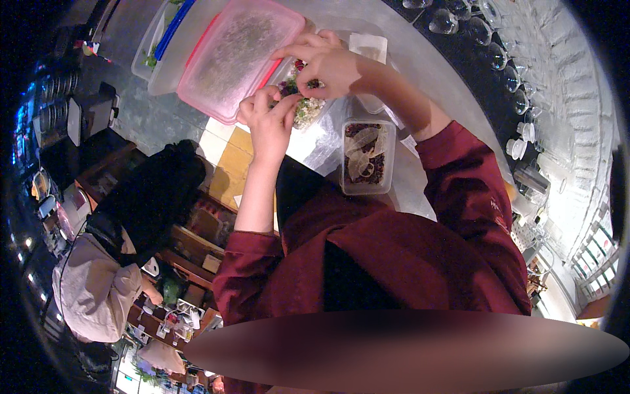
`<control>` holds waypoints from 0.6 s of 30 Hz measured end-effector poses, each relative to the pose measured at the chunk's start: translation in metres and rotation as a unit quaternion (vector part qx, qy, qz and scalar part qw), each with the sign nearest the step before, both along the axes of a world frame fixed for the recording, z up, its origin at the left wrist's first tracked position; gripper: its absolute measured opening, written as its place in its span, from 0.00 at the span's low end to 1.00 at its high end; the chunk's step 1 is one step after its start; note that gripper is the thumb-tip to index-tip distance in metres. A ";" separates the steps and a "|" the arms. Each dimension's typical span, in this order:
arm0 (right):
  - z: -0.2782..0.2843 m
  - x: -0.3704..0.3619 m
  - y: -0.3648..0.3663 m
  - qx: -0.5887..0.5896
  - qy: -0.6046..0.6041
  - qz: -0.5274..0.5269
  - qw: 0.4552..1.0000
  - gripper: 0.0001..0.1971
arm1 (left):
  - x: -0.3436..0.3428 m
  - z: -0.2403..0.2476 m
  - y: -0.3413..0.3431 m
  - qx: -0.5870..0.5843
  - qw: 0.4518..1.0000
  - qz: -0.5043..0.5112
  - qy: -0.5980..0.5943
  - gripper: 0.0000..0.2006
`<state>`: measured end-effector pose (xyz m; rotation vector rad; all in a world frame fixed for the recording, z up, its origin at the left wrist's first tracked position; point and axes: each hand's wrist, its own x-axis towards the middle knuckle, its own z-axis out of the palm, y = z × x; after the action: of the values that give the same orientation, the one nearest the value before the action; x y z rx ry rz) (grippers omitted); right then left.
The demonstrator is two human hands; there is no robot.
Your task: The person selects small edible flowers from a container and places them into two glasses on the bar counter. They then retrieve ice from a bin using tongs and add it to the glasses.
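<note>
My left hand (268, 128) and my right hand (328, 71) meet over a plastic container of small pale flowers (307, 113), dark purple-red blossoms and green leaves. The fingers of my left hand are bent together at the container's near left side; what they grip, if anything, is hidden. My right hand bends over the far part, thumb and forefinger curled together, and I cannot make out anything between them. Touching my hands is a translucent pink-rimmed lid (243, 56). Closer to me stands a clear tub (346, 167) of dark red dried bits with translucent pieces on top.
A small white container (369, 44) stands beyond my right hand. At the far left is a clear box with a blue edge (174, 29) and greens inside. Upturned glasses (478, 31) and white cups (518, 148) line the right side. Another person (105, 276) is at lower left, near wooden shelves.
</note>
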<state>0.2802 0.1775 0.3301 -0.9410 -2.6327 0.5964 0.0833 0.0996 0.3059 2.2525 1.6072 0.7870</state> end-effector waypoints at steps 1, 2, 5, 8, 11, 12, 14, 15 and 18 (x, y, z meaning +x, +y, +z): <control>0.001 -0.001 -0.001 0.003 0.004 -0.002 1.000 0.04 | 0.000 -0.001 0.000 0.000 1.000 -0.002 -0.004 0.09; 0.003 -0.002 -0.002 0.005 0.008 -0.004 1.000 0.05 | 0.000 -0.002 0.000 -0.001 1.000 -0.005 -0.002 0.09; 0.005 -0.007 -0.005 0.044 -0.048 -0.010 0.998 0.05 | 0.000 -0.005 0.002 0.001 1.000 -0.014 0.003 0.09; 0.012 -0.012 -0.009 0.102 -0.059 -0.002 0.993 0.04 | 0.001 -0.005 0.004 0.005 1.000 -0.021 0.014 0.09; 0.026 -0.013 -0.007 0.169 -0.188 0.016 0.967 0.04 | -0.003 -0.010 0.003 -0.001 1.000 -0.018 0.022 0.08; 0.035 -0.012 -0.001 0.149 -0.185 0.014 0.971 0.04 | -0.005 -0.012 0.002 -0.007 1.000 -0.008 0.020 0.08; 0.047 -0.008 0.008 0.109 -0.177 0.012 0.978 0.03 | -0.004 -0.012 0.003 -0.019 1.000 0.008 0.014 0.08; 0.036 -0.005 0.011 0.112 -0.124 -0.007 0.986 0.04 | 0.000 -0.008 0.005 -0.027 0.999 0.015 0.009 0.07; 0.006 0.012 0.027 0.091 -0.029 -0.057 0.994 0.07 | 0.005 -0.007 0.010 -0.033 0.999 0.037 -0.004 0.07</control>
<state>0.2922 0.2046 0.3359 -1.0577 -2.6075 0.2992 0.0883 0.1099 0.2991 2.1531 1.6971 0.7479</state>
